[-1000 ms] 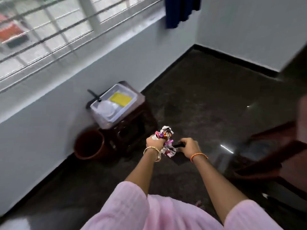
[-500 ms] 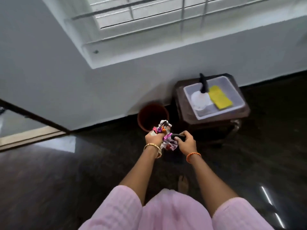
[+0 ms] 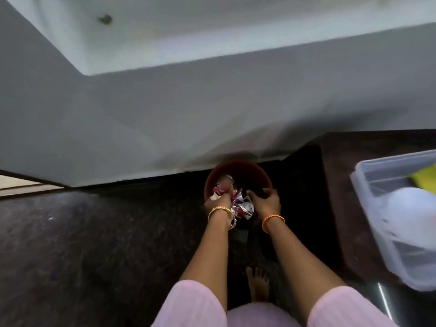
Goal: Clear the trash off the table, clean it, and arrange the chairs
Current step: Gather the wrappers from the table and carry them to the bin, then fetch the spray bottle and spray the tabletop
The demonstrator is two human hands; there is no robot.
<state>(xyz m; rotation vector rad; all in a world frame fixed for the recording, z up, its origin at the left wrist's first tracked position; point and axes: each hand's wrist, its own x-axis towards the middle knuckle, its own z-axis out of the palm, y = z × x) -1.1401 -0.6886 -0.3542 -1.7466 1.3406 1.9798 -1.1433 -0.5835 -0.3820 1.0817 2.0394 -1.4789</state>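
A round brown bin (image 3: 245,169) stands on the dark floor against the grey wall. Both my hands are over its near rim. My left hand (image 3: 215,204) is closed on a bunch of crumpled shiny wrappers (image 3: 243,206), purple, white and silver, which hang partly inside the bin. My right hand (image 3: 266,201) grips the same bundle from the right; a dark item seen in it earlier is hidden. More wrapper (image 3: 224,184) shows inside the bin.
A dark wooden stool (image 3: 342,185) stands right of the bin, bearing a clear plastic tub (image 3: 368,175) with a yellow cloth (image 3: 424,178) and a white bottle (image 3: 410,208). My bare foot (image 3: 258,284) is on the floor. A doorway threshold (image 3: 21,185) lies left.
I have stepped up to the bin and bent over it. Both hands with the wrappers went forward and down, from in front of the bin to over its rim.
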